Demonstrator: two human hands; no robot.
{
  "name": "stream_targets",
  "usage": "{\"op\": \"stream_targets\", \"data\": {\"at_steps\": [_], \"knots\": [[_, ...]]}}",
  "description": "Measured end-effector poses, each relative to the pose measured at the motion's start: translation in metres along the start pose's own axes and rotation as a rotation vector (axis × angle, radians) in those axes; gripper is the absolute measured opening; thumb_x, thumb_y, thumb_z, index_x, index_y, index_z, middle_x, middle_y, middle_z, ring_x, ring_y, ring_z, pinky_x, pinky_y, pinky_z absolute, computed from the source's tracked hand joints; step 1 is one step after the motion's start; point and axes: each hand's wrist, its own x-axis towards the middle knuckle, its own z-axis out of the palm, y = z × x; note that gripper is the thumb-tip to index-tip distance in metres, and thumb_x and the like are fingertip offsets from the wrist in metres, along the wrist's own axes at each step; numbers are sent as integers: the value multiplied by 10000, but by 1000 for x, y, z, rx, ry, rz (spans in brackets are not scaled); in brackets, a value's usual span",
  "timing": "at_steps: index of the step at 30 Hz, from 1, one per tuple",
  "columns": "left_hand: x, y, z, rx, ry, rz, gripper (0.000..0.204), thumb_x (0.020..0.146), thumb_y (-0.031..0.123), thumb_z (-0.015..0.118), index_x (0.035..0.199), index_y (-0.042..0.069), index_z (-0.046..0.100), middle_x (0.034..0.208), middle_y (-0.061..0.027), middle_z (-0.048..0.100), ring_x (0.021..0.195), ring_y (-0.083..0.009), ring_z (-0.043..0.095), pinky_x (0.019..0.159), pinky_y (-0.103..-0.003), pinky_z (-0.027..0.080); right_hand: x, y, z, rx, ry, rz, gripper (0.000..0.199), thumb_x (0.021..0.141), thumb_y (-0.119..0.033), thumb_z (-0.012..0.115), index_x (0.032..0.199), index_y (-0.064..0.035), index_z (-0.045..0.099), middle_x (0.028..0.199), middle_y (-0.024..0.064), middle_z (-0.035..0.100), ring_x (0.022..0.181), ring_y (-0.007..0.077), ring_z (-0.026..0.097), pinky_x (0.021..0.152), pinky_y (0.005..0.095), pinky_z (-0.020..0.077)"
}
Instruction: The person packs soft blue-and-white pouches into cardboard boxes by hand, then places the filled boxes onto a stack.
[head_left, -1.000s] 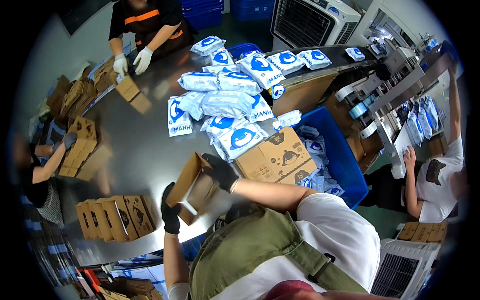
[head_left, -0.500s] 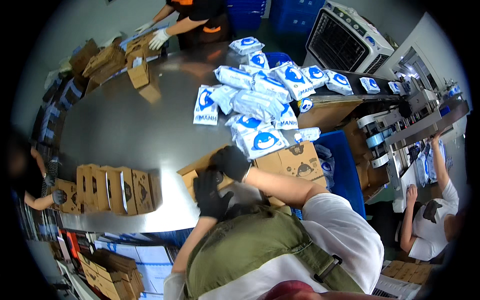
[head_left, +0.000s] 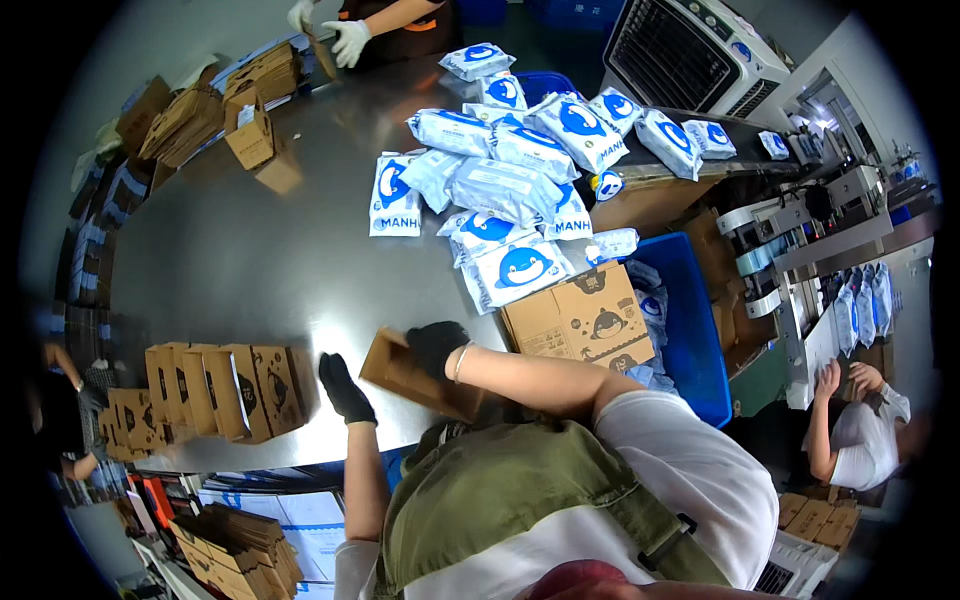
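My right hand point(head_left: 436, 346), in a black glove, grips a brown cardboard box point(head_left: 408, 376) held tilted above the near edge of the steel table point(head_left: 250, 265). My left hand point(head_left: 345, 388), also black-gloved, rests flat on the table just left of the box, fingers together, holding nothing. Left of it stands a row of folded brown cartons point(head_left: 225, 385). A pile of white and blue soft packs point(head_left: 510, 190) lies beyond the box.
A printed brown carton point(head_left: 585, 318) sits by a blue bin point(head_left: 685, 320) on my right. A person in white gloves point(head_left: 345, 35) works at the far end beside stacked cardboard point(head_left: 215, 100). Another person point(head_left: 855, 430) sits at the right near a machine point(head_left: 800, 225).
My left hand has let go of the box and dropped to the table at its left. My right hand still holds the box, now lower and nearer my body.
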Motion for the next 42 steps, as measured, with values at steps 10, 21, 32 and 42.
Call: {"op": "stream_targets", "data": {"at_steps": [10,21,32,42], "knots": [[-22,118,62,1263,-224,85,299,816,300,533,1013,87,602,959,-153,623,897,-334,586,786,-391,457,104,194,-171,-387,276,402,980,432,-509,757,1278,-137,430,1046,187,590,992,327,564,846,407,455],[-18,110,61,1248,-255,97,256,809,305,509,965,123,599,918,-152,622,871,-354,578,766,-421,462,17,230,-121,1956,185,-384,415,765,-143,538,1105,94,521,1073,194,585,944,305,593,858,408,476],[-18,134,86,1360,-575,-30,304,773,172,549,1076,151,573,1002,-172,607,941,-330,580,792,-386,470,-60,31,-36,460,-34,-452,808,575,-172,668,1304,-29,351,1139,203,526,1049,311,517,915,336,394],[-101,133,61,1201,-896,575,220,751,249,577,905,102,637,863,-129,628,784,-290,601,693,-422,476,-43,-15,-52,118,-146,-667,321,779,-84,489,1082,-107,590,1101,134,584,996,276,560,897,335,411]]}}
